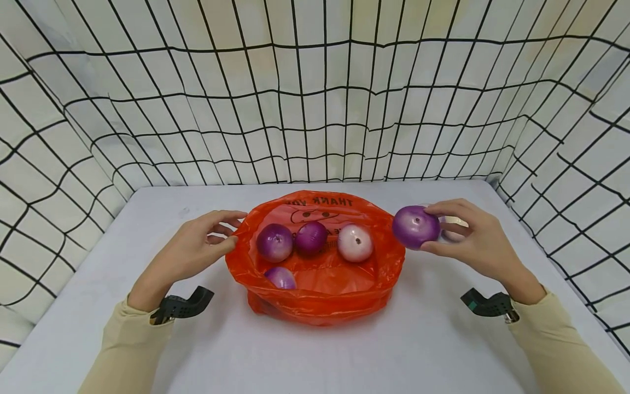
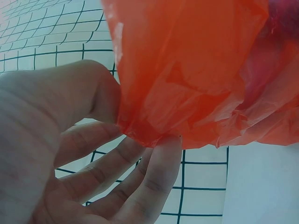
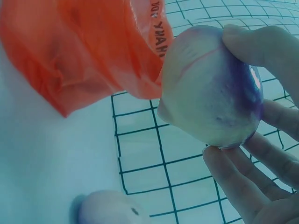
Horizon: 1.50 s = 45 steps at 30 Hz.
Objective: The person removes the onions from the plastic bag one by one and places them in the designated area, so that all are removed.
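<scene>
A: Our left hand pinches the red bag at its edge; apart from it, our right hand grips a purple onion just beside the bag.

B: Our risk — that bulge could snag the floppy plastic, or its smooth skin slip our grip.

Six onions are in sight. One red bag contains four: an onion at its 10 o'clock, a second at 12, a third at 2, a fourth at 8. The fifth onion is in the right hand; the sixth onion is at 7 o'clock in the right-wrist view. There are two hands, two black wrist devices, two sleeves and one desk.
</scene>
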### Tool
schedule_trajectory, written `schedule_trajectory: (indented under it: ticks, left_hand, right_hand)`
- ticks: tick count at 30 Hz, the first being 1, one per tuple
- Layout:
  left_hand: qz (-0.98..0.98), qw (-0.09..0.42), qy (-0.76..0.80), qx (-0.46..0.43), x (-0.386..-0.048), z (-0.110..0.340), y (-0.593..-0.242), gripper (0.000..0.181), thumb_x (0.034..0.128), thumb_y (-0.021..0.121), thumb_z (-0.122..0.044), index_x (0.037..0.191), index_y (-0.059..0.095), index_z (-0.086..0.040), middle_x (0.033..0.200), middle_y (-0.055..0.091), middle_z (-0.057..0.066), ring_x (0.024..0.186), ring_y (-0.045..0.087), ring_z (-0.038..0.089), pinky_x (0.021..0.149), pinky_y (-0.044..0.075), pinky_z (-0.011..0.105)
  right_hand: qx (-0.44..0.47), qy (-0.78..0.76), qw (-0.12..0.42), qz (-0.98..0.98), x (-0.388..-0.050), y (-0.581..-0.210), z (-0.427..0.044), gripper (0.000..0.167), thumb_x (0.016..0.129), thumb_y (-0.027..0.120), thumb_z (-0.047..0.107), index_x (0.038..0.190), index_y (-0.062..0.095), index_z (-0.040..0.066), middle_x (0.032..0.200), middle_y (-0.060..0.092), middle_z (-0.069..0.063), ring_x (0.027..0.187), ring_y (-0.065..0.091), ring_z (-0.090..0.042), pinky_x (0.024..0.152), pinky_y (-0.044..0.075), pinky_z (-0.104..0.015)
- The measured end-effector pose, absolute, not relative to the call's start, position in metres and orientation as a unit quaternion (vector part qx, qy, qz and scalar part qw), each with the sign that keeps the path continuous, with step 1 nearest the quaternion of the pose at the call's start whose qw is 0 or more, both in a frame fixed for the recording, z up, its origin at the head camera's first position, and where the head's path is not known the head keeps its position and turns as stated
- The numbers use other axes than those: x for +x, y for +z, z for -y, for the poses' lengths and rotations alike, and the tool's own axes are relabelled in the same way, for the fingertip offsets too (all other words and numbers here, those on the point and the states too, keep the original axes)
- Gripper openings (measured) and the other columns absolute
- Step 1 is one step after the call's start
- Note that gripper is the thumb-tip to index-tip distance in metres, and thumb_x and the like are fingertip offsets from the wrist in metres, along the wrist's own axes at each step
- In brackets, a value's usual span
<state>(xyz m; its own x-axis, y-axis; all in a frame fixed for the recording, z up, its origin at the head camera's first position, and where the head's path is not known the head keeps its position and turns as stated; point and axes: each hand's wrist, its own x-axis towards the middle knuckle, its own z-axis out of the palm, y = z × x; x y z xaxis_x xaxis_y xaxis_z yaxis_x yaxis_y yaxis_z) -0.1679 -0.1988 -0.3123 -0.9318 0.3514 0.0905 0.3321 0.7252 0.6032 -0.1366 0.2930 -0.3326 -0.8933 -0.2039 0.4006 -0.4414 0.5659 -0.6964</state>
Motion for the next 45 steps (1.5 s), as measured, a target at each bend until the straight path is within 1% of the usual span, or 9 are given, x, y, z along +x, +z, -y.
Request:
schedule_trajectory:
  ticks: [8,16,20,27,30,35,40,42,45]
  left_hand:
    - [-0.931,0.023,0.320,0.175,-0.169,0.198,-0.313,0.047,0.0982,0.059,-0.013,0.145,0.056,-0.013,0.135,0.067,0.014,0.117,0.068,0.030,0.097,0.062,0.050]
    - [-0.931,0.023,0.319,0.174,-0.169,0.199,-0.313,0.047,0.0979,0.058,-0.012,0.145,0.056,-0.013,0.135,0.066,0.014,0.117,0.069,0.030,0.097,0.062,0.051]
    - [-0.932,0.019,0.317,0.177,-0.169,0.199,-0.313,0.047,0.0980,0.058,-0.013,0.145,0.057,-0.014,0.135,0.067,0.013,0.116,0.069,0.029,0.096,0.062,0.050]
    - [-0.931,0.015,0.318,0.180,-0.170,0.200,-0.313,0.046,0.0978,0.058,-0.012,0.144,0.058,-0.014,0.133,0.068,0.013,0.115,0.069,0.028,0.095,0.062,0.046]
    - [-0.930,0.016,0.321,0.179,-0.169,0.200,-0.313,0.046,0.0978,0.057,-0.011,0.144,0.058,-0.014,0.132,0.068,0.013,0.115,0.070,0.028,0.095,0.063,0.045]
    - [-0.930,0.020,0.322,0.177,-0.169,0.200,-0.313,0.047,0.0977,0.057,-0.011,0.144,0.057,-0.013,0.134,0.067,0.013,0.115,0.069,0.029,0.093,0.063,0.044]
    - [-0.930,0.021,0.321,0.178,-0.170,0.200,-0.314,0.047,0.0977,0.057,-0.011,0.145,0.057,-0.013,0.134,0.067,0.013,0.115,0.069,0.029,0.094,0.063,0.045]
    - [-0.930,0.021,0.321,0.178,-0.170,0.200,-0.314,0.047,0.0977,0.057,-0.011,0.144,0.058,-0.013,0.134,0.067,0.013,0.115,0.069,0.029,0.094,0.063,0.045]
    - [-0.931,0.021,0.317,0.177,-0.170,0.200,-0.314,0.047,0.0977,0.058,-0.012,0.144,0.057,-0.013,0.134,0.067,0.013,0.115,0.069,0.029,0.094,0.063,0.046]
  right_hand:
    - [0.172,0.437,0.139,0.872,-0.136,-0.341,-0.306,0.060,0.072,0.091,0.001,0.127,0.070,0.012,0.125,0.065,-0.001,0.113,0.064,0.001,0.086,0.056,-0.007]
    - [0.160,0.424,0.134,0.881,-0.141,-0.350,-0.316,0.058,0.073,0.091,0.003,0.126,0.070,0.012,0.122,0.064,0.006,0.110,0.063,0.006,0.085,0.055,-0.005]
    - [0.151,0.410,0.122,0.891,-0.143,-0.353,-0.321,0.056,0.075,0.092,0.008,0.126,0.070,0.013,0.121,0.064,0.005,0.107,0.063,0.007,0.085,0.054,-0.003]
    - [0.165,0.395,0.099,0.898,-0.147,-0.360,-0.329,0.057,0.076,0.091,0.011,0.129,0.069,0.013,0.126,0.065,-0.005,0.108,0.059,0.012,0.086,0.053,-0.003]
    - [0.160,0.386,0.082,0.905,-0.147,-0.361,-0.331,0.057,0.077,0.091,0.015,0.129,0.069,0.016,0.129,0.064,-0.004,0.110,0.057,0.011,0.087,0.053,-0.004]
    - [0.161,0.359,0.058,0.917,-0.148,-0.363,-0.334,0.056,0.079,0.090,0.024,0.131,0.068,0.021,0.131,0.061,0.001,0.112,0.055,0.013,0.089,0.057,-0.011]
    - [0.163,0.351,0.043,0.921,-0.149,-0.366,-0.336,0.058,0.078,0.091,0.028,0.130,0.068,0.020,0.127,0.062,0.002,0.108,0.057,0.015,0.093,0.063,-0.034]
    - [0.164,0.349,0.040,0.922,-0.149,-0.367,-0.336,0.058,0.077,0.092,0.029,0.130,0.068,0.019,0.126,0.062,0.000,0.108,0.058,0.012,0.094,0.062,-0.042]
    - [0.161,0.346,0.036,0.924,-0.150,-0.369,-0.337,0.058,0.077,0.092,0.030,0.129,0.068,0.019,0.126,0.063,-0.001,0.112,0.064,-0.003,0.095,0.061,-0.046]
